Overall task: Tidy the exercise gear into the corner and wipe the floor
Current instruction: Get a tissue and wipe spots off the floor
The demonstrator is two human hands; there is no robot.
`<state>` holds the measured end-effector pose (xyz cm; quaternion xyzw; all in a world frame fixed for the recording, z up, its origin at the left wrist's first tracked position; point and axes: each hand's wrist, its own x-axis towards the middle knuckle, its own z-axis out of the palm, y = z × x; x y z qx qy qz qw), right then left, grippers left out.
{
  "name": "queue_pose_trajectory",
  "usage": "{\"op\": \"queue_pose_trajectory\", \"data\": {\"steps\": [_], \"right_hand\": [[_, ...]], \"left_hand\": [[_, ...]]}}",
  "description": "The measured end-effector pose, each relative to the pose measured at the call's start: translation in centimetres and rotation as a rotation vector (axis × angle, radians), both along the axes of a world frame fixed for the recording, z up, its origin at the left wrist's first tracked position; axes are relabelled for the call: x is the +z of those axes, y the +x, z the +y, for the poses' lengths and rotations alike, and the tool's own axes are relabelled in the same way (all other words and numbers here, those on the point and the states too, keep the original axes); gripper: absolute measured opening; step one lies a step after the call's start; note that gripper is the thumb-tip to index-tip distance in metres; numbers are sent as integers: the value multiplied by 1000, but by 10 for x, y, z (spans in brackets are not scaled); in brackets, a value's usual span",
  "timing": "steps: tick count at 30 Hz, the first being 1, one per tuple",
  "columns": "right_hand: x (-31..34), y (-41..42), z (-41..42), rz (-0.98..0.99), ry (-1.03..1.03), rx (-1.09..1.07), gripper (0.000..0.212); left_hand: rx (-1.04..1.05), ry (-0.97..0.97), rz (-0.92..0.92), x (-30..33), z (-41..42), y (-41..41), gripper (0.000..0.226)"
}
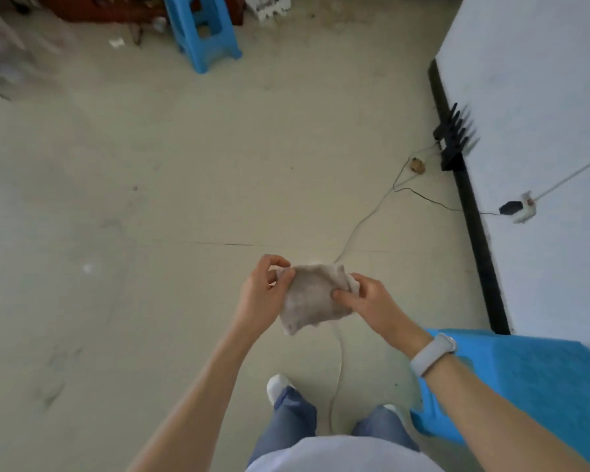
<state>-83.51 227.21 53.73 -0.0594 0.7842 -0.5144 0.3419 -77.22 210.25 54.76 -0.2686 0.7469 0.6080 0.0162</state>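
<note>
A small grey-beige cloth (312,298) is held up in front of me at waist height, above the pale floor (150,206). My left hand (264,291) pinches its upper left corner. My right hand (368,301), with a pale band on the wrist, grips its right edge with the thumb on top. The cloth hangs folded between the two hands. No exercise gear shows clearly in this view.
A blue plastic stool (205,28) stands at the far middle, and another blue stool (532,383) is close at my right. A white wall with a black skirting (474,216) runs along the right, with a black rack (455,137) and a socket (525,209). Thin cables (365,219) trail across the floor.
</note>
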Motion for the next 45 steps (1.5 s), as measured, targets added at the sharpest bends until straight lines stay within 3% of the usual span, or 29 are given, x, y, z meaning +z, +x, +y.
{"op": "queue_pose_trajectory", "data": {"steps": [5,8,10,13,16,19,24,27,31,33,37,39,42,45], "right_hand": [[-6,16,-126,21,140,-37,15],[-11,23,-187,125,255,100,33],[-10,27,-227,138,259,248,32],[-6,34,-291,21,173,451,13],[-5,35,-364,-168,28,545,16],[-11,35,-447,-192,-14,575,15],[-31,32,-600,-27,73,623,44],[-31,37,-683,-348,44,737,57],[-25,52,-788,-636,58,973,41],[-28,71,-841,-622,95,953,36],[-40,119,-952,-201,220,875,34],[-38,148,-1008,-331,198,892,21],[-29,195,-1094,-711,214,923,36],[-23,239,-1178,-925,165,825,40]], "left_hand": [[217,127,-134,-14,-107,58,42],[240,120,-151,-22,-152,86,47],[230,49,-135,-29,-178,101,52],[195,-79,-69,-37,-221,118,61],[211,-139,-48,-39,-274,126,70],[355,-93,-79,-47,-340,126,49],[625,-36,-120,-55,-472,126,13],[742,99,-10,-43,-549,137,14],[824,323,94,-23,-635,165,20],[916,199,45,-23,-674,182,21],[1137,-362,-212,-36,-760,222,16],[1145,-598,-219,-44,-813,247,14],[1000,-891,-197,-53,-901,291,13],[844,-942,-168,-48,-983,332,14]]}}
